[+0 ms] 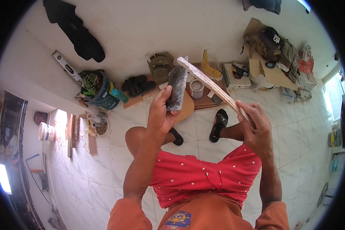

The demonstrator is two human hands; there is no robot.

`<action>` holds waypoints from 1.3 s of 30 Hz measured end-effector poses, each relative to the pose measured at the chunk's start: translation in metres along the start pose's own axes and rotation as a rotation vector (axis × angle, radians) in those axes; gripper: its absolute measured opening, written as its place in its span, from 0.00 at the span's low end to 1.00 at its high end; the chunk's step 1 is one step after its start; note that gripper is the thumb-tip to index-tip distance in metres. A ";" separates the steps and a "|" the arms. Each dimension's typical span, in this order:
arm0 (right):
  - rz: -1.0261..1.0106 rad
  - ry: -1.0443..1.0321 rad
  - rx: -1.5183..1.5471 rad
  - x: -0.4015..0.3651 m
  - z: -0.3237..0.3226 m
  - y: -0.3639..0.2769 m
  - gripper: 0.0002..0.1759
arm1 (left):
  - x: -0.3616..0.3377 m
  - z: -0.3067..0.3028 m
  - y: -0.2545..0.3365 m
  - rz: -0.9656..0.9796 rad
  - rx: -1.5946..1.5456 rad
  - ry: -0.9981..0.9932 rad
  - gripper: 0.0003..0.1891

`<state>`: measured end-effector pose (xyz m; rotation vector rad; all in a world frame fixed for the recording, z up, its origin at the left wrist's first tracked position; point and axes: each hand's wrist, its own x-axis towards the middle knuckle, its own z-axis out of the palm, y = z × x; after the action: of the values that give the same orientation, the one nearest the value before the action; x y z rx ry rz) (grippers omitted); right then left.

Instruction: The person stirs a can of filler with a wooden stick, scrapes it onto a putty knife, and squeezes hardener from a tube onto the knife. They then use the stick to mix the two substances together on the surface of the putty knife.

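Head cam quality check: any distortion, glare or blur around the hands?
Head view: strong fisheye, black vignette at the corners, floor tiles bowing toward the edges. Head view: blown-out glare at the right-edge bright opening and the bright patch lower left. Head view: left hand with dark slab and right hand with pale strip are sharp, evenly lit.

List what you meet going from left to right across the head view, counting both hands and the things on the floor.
White tub → bucket of tools → black sandals → left hand, gripping a dark blade → tin can → right hand, gripping a wrapped strip → red-and-white bag.
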<state>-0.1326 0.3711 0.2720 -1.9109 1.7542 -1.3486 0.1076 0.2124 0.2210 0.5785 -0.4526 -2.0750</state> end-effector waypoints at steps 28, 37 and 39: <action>0.251 -0.130 -0.186 0.023 -0.022 0.053 0.15 | 0.047 -0.025 0.017 0.192 0.315 0.064 0.08; 0.203 -0.676 -0.789 0.120 0.068 0.164 0.10 | 0.115 -0.044 0.050 0.200 0.635 0.010 0.13; 0.146 -0.738 -0.824 0.138 0.098 0.191 0.09 | 0.126 -0.048 0.051 0.178 0.708 0.053 0.14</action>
<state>-0.2089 0.1595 0.1505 -2.1343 2.0714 0.2370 0.1081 0.0743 0.1792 0.9560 -1.1794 -1.6943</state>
